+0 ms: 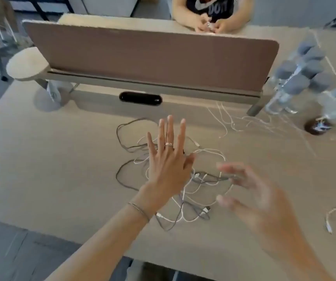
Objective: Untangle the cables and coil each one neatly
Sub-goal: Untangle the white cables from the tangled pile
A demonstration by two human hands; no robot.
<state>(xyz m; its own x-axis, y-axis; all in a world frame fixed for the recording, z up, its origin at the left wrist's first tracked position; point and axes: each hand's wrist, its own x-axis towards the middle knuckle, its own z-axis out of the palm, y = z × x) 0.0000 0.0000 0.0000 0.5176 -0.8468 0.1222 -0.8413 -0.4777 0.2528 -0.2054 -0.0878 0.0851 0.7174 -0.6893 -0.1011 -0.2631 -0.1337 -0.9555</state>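
Observation:
A tangle of white and grey cables [200, 179] lies in the middle of the beige table [51, 159]. A grey cable [122, 126] loops out to the tangle's left, and white plugs lie at its near edge. My left hand [168, 159] hovers over the left part of the tangle with its fingers straight and spread, holding nothing. My right hand [250, 191] is blurred, to the right of the tangle, with its fingers spread and loosely bent, and it holds nothing.
A brown divider screen [149, 55] crosses the far side of the table. Several water bottles [297, 78] stand at the right, with thin white cables [244, 120] strewn before them. Another white cable [333, 213] lies at the right edge. A person sits behind the screen.

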